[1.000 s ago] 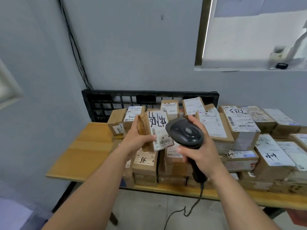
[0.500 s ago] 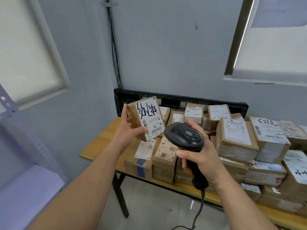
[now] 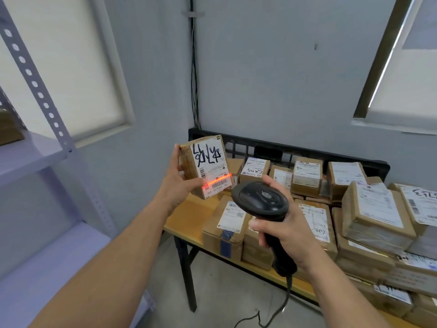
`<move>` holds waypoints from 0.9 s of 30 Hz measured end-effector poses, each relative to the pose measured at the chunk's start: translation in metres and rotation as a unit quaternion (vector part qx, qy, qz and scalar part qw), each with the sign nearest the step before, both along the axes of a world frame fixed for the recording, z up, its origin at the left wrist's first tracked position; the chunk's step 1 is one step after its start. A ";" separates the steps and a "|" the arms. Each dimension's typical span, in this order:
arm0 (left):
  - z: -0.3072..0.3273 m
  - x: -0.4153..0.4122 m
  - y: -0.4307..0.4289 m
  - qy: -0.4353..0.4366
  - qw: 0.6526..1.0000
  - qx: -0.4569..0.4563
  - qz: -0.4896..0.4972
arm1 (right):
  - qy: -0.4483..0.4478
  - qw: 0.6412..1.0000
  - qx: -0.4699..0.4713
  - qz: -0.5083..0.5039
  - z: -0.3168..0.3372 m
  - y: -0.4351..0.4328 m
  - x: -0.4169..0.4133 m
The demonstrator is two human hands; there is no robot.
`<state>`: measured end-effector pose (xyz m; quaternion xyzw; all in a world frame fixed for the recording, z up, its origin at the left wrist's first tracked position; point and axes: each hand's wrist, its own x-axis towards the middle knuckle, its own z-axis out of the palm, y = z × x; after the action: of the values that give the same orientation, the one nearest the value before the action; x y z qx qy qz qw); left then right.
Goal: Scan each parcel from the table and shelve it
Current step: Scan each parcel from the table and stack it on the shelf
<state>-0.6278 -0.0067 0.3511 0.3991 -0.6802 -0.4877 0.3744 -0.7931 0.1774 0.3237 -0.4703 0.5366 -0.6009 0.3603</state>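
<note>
1. The walls [image 3: 272,67] are pale grey-blue and meet in a corner.
2. Thin black wires [image 3: 194,67] run down that corner.
3. The left window [image 3: 59,67] has a white blind down, and soft light glows through it.
4. The right window [image 3: 406,79] is covered too. A thin bright strip [image 3: 387,65] shines beside its dark frame.
5. A table [image 3: 189,216] with a yellow-brown wooden top and black legs stands by the back wall.
6. A black plastic grid [image 3: 248,147] stands at the back of the table, against the wall.
7. On the left is a pale metal shelf [image 3: 35,268]. Its post [image 3: 35,86] has a row of round holes.
8. The floor [image 3: 224,292] is grey.
</note>
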 end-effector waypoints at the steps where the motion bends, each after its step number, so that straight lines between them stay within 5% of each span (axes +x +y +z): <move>1: 0.001 0.006 -0.003 -0.001 1.000 -0.001 0.002 | -0.002 1.000 0.001 0.004 0.000 -0.004 0.004; 27: 0.010 0.078 -0.039 0.016 0.999 -0.008 0.036 | -0.007 0.999 -0.017 0.033 -0.003 -0.054 0.053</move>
<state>-0.5494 -0.0461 0.3609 0.4123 -0.6633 -0.4746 0.4060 -0.7401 0.1235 0.3205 -0.4894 0.5078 -0.6010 0.3760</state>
